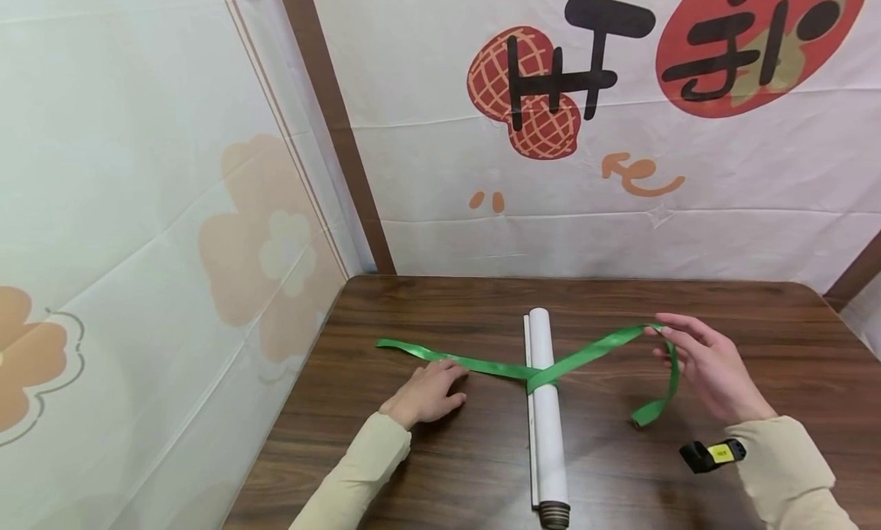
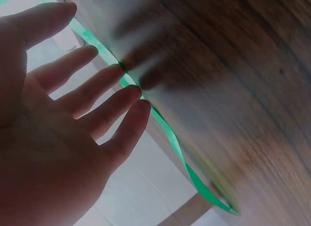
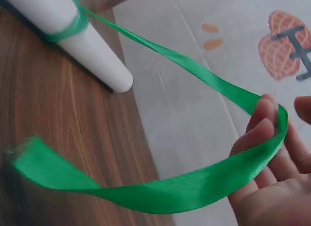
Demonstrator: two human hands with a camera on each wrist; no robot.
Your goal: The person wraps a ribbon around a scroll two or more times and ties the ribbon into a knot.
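Observation:
A white paper roll [image 1: 549,438] lies lengthwise on the table, with a green ribbon [image 1: 593,352] wrapped round its middle and crossing over itself. My left hand [image 1: 428,392] rests palm down by the left length of ribbon, fingertips at its edge. In the left wrist view those fingers [image 2: 90,95] are spread and loosely bent, the thumb apart. To the right of the roll, my right hand [image 1: 716,373] holds the other length raised, caught among its bent fingers. The ribbon's loose end [image 3: 58,167] hangs from that hand in the right wrist view.
The brown wood-grain table [image 1: 454,308] meets a printed white fabric wall [image 1: 427,155] at its back edge. Another fabric sheet [image 1: 158,132] stands along the left. A black strap with a yellow label [image 1: 719,453] sits at the right wrist.

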